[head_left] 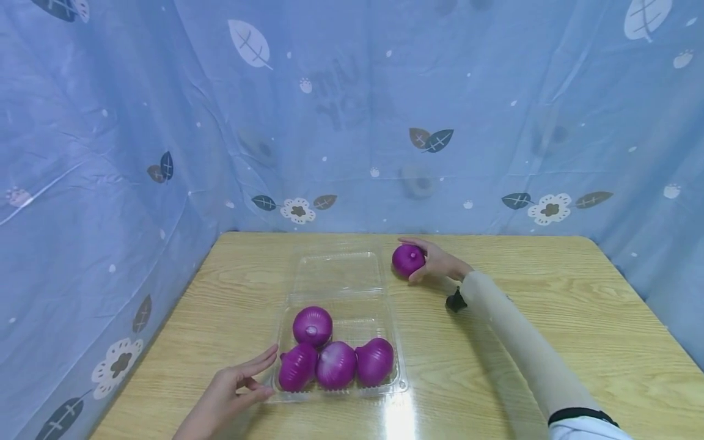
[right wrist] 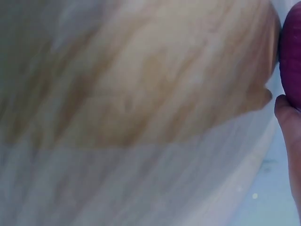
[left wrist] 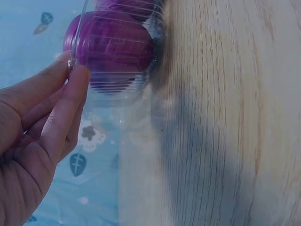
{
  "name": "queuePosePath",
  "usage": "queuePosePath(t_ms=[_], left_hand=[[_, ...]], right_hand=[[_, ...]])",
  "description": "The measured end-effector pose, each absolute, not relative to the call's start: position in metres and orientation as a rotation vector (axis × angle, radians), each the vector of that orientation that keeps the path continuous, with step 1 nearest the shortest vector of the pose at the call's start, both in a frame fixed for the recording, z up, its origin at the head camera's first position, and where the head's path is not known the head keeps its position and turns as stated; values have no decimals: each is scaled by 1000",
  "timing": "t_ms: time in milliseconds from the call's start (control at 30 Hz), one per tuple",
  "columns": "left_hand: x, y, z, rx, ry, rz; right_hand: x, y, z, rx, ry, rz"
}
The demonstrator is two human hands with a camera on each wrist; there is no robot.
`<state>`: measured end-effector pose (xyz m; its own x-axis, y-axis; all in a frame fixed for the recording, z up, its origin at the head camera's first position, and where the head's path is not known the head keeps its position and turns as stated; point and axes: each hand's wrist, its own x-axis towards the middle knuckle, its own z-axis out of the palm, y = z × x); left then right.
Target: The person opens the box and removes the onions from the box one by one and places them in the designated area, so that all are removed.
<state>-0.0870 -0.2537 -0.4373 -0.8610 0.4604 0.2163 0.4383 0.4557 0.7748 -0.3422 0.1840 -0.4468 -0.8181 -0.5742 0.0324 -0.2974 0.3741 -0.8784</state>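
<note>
A clear plastic clamshell box [head_left: 363, 313] lies with its lid folded back on the table. In its near half sit several purple onions, one of them [head_left: 313, 326] behind a front row. My left hand [head_left: 233, 385] pinches the box's left rim between thumb and fingers; the left wrist view shows this hand [left wrist: 44, 127] at the rim, with an onion [left wrist: 115, 44] behind the clear wall. At the back of the table, right of the lid, my right hand [head_left: 437, 261] grips another purple onion [head_left: 408, 260]. Only part of that onion [right wrist: 292, 56] shows in the right wrist view.
The wooden table [head_left: 495, 366] ends at a blue patterned curtain [head_left: 352, 122] at the back and left. Beneath my right forearm a small black object [head_left: 455, 300] shows, perhaps the wrist camera. Bright glare lies on the tabletop in front of the box.
</note>
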Motion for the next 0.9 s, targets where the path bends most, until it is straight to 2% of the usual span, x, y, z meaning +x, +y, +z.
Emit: queuePosePath(t_ms=[900], left_hand=[[-85, -253, -434, 772, 2633, 1411]], right_hand=[[-335, 188, -444, -688, 2339, -1456]])
